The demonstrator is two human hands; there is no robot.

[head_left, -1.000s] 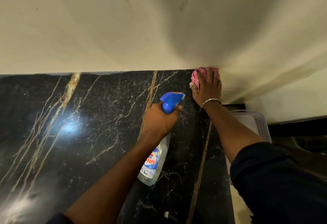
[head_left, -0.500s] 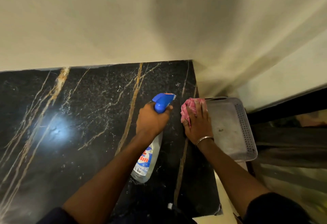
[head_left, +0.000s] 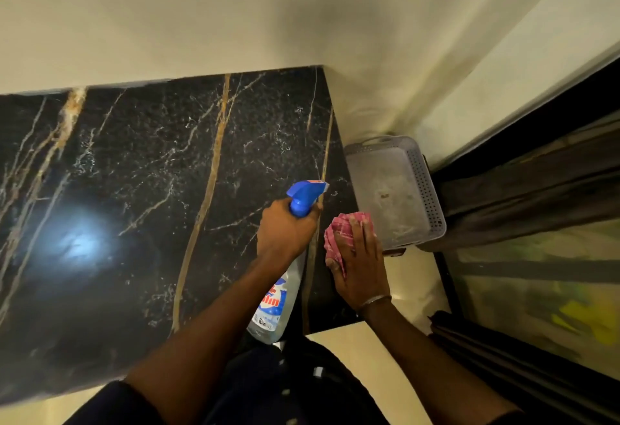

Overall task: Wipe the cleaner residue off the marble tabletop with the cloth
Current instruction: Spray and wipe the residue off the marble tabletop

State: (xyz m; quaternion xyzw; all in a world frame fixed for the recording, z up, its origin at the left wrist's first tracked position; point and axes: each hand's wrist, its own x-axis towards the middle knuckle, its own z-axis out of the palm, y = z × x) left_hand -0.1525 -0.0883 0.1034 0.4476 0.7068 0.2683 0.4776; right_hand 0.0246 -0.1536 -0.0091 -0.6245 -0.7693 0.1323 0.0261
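The black marble tabletop [head_left: 141,190] with gold and white veins fills the left and middle of the head view. My right hand [head_left: 360,263] presses a pink checked cloth [head_left: 340,235] flat on the tabletop's right edge, close to the near corner. My left hand [head_left: 285,230] grips the neck of a clear spray bottle [head_left: 273,307] with a blue trigger head, held just left of the cloth with the nozzle pointing away from me. A bright light reflection glares on the marble at the left.
A grey perforated plastic basket [head_left: 426,190] sits on the floor right beside the tabletop's right edge. A cream wall runs behind the table. Dark curtains and a glass pane stand at the far right. Pale floor shows below the near edge.
My right hand has dragged the cloth from the far right corner at the wall back along the right edge toward me. The left hand and bottle held their place beside it.
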